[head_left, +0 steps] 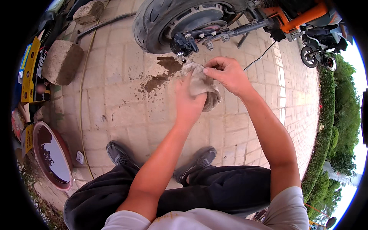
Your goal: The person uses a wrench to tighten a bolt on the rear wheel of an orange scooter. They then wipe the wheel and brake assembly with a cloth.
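A dirty, crumpled pale rag [200, 82] is bunched between my two hands, in front of the vehicle's wheel. My left hand [188, 97] is wrapped round it from below and is slightly blurred. With thumb and fingers bent together, my right hand [229, 75] pinches the rag's upper right edge. Just beyond the rag sits a black part like a brake caliper [184, 43] with a small shiny metal fitting under it. Behind that is the black tyre [147, 28] of a two-wheeler with an orange frame [304, 17]. Whatever the rag's folds cover is hidden.
Dark wet stains [163, 74] mark the paving left of my hands. A basin of dark liquid [69, 168], a stone block [62, 62] and a yellow-black box [32, 73] stand at the left. A thin hose [81, 99] crosses the ground. Another two-wheeler [312, 55] is parked far right.
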{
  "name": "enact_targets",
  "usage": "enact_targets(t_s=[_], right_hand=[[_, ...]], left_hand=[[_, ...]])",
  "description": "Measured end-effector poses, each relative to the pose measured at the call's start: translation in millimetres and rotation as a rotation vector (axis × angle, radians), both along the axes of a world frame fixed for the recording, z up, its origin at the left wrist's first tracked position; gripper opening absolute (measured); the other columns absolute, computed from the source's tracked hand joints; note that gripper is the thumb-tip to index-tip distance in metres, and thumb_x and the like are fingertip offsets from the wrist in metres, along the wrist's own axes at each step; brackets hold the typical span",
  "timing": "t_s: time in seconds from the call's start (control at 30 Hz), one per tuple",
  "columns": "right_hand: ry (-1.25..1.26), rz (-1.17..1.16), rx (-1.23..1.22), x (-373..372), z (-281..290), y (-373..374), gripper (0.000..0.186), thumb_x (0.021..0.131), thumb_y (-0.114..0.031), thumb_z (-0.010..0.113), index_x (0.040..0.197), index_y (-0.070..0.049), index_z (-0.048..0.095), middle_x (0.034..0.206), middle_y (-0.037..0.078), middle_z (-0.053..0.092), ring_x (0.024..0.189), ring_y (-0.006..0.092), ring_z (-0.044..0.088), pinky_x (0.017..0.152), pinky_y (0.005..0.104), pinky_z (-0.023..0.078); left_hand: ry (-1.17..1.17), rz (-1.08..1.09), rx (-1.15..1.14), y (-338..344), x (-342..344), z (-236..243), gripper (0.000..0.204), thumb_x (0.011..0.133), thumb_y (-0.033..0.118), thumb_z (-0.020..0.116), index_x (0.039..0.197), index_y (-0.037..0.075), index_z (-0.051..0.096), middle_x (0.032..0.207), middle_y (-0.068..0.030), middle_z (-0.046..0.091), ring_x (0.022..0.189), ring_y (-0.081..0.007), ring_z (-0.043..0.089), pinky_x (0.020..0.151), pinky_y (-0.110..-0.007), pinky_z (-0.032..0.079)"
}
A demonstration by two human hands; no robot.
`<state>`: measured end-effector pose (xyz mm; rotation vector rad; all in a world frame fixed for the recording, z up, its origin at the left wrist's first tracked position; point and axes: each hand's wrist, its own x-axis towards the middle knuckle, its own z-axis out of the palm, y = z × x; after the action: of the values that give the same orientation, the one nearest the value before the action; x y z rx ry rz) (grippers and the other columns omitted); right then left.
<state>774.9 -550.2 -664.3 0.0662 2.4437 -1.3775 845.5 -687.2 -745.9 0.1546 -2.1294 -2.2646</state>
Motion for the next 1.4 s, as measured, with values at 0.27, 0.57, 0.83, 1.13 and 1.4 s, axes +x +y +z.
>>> enact_targets(t_s=[0.27, 0.57, 0.83, 1.13, 1.4], right_hand=[[0.11, -0.484, -0.162, -2.8, -20.1, -1.4, 0.021, 0.085, -0.015, 0.066, 0.098, 0.001, 0.065, 0.087, 0.006, 0.066, 0.078, 0.0116, 0.06, 0.068, 0.0264, 0.048], [0.03, -0.521, -0.502, 2.0, -30.0, -33.6, 0.024, 0.086, -0.011, 0.069, 0.1, 0.005, 0.058, 0.089, 0.009, 0.065, 0.078, 0.0131, 0.062, 0.067, 0.026, 0.052], [0.15, -0.391, -0.106, 20.9, -25.8, -44.9, 0.037, 0.09, -0.026, 0.065, 0.109, 0.006, 0.061, 0.106, 0.012, 0.062, 0.093, 0.0177, 0.061, 0.079, 0.0283, 0.049], [0.243, 0.036, 0.197, 21.0, -37.7, -59.8, 0.054, 0.099, -0.034, 0.042, 0.139, 0.002, 0.039, 0.133, 0.022, 0.041, 0.123, 0.0362, 0.044, 0.105, 0.0367, 0.035], [0.226, 0.227, 0.793, 11.6, -24.6, -69.5, 0.059, 0.093, -0.034, 0.048, 0.138, 0.003, 0.038, 0.116, 0.021, 0.055, 0.103, 0.035, 0.059, 0.081, 0.0511, 0.044]], left_hand=[[0.097, 0.042, -0.006, -6.5, 4.3, 3.6, 0.047, 0.083, 0.013, 0.063, 0.124, -0.006, 0.054, 0.11, -0.015, 0.05, 0.105, -0.0235, 0.052, 0.083, -0.031, 0.047], [-0.28, 0.083, 0.714, -9.0, -19.4, 3.0, 0.042, 0.091, 0.023, 0.064, 0.123, -0.003, 0.053, 0.107, -0.0084, 0.059, 0.09, -0.0115, 0.057, 0.077, -0.025, 0.048], [-0.266, 0.289, 0.463, -7.9, -41.9, 11.6, 0.017, 0.089, 0.009, 0.063, 0.096, -0.006, 0.063, 0.084, -0.0075, 0.065, 0.074, -0.0107, 0.055, 0.067, -0.027, 0.047], [-0.044, 0.145, 0.122, -20.4, -55.5, -12.1, 0.035, 0.097, 0.009, 0.045, 0.128, 0.001, 0.057, 0.102, -0.0061, 0.067, 0.078, -0.0064, 0.057, 0.069, -0.022, 0.047], [-0.344, -0.015, 0.525, -43.7, -60.5, 12.6, 0.044, 0.09, 0.016, 0.049, 0.129, -0.003, 0.054, 0.118, -0.0128, 0.061, 0.101, -0.0172, 0.058, 0.089, -0.027, 0.045]])
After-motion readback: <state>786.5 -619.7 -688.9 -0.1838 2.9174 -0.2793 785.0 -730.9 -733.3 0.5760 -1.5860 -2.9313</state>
